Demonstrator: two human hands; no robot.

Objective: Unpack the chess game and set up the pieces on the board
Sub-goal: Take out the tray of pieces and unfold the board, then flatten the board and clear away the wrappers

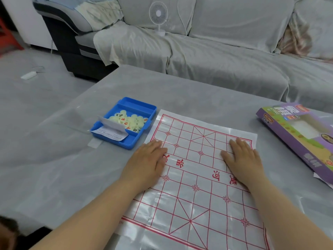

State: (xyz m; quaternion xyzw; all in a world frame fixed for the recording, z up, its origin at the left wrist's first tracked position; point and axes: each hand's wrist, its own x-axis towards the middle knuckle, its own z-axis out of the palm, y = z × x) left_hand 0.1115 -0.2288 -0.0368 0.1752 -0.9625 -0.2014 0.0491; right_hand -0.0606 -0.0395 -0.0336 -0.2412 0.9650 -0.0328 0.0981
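Both hands flat – L hand (148, 159) & R hand (241, 157) pressing board sheet (194, 177), pcs (130, 121) in blue tray (133, 143) – left.

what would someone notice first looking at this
The white board sheet with its red grid lies spread on the table, with the left hand and the right hand pressed flat on its middle. Left of it sits a blue tray heaped with pale round pieces, and a purple box lies at the table's right edge.
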